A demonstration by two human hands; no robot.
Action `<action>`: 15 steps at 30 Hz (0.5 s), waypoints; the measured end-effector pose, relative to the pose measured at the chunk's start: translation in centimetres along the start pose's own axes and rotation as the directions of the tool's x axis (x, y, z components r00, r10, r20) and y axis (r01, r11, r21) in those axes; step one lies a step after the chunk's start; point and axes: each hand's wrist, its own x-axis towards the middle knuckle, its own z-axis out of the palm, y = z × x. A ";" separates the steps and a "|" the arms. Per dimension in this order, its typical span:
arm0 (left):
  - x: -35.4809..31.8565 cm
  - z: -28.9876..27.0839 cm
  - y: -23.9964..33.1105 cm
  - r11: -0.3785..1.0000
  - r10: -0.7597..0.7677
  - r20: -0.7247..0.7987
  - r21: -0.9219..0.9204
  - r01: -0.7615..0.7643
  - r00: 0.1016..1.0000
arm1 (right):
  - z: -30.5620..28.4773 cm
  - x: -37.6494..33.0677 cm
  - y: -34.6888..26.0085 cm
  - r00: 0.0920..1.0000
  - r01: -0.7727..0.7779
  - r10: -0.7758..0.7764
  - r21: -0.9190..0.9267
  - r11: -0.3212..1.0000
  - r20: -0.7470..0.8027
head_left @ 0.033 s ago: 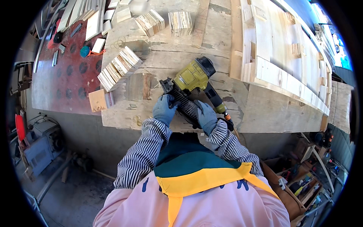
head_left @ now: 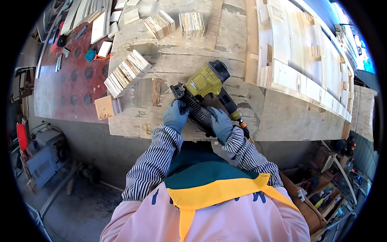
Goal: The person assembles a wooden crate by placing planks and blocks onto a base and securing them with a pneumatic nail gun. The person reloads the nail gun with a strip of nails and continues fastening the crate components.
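Left hand [head_left: 175,115], blue glove, curled around the front end of the black magazine on the nail gun [head_left: 204,90]. Right hand [head_left: 221,123], same glove, closed over the magazine's rear end, close to the handle. Nail gun lying tilted on the workbench [head_left: 242,105], near its front edge, yellow-green body up and away, black cap at top, handle with orange fitting running down-right. Striped sleeves on both forearms, pink top with yellow-and-green apron below. Just left of the gun: a dark square block [head_left: 148,92] flat on the bench. Further left: a stack of thin wood slats [head_left: 127,72], fanned, and a small plywood square [head_left: 105,107] at the bench corner. Two more slat bundles [head_left: 175,23] at the far edge. Right: a long pallet frame [head_left: 306,64] of pale boards. Far left: a red perforated table [head_left: 68,84] with scattered offcuts.
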 end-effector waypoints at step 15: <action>-0.1 -0.3 1.0 0.990 -0.136 0.032 0.039 0.135 0.990 | -0.1 1.5 -4.0 0.977 0.188 -0.128 -0.419 0.888 0.169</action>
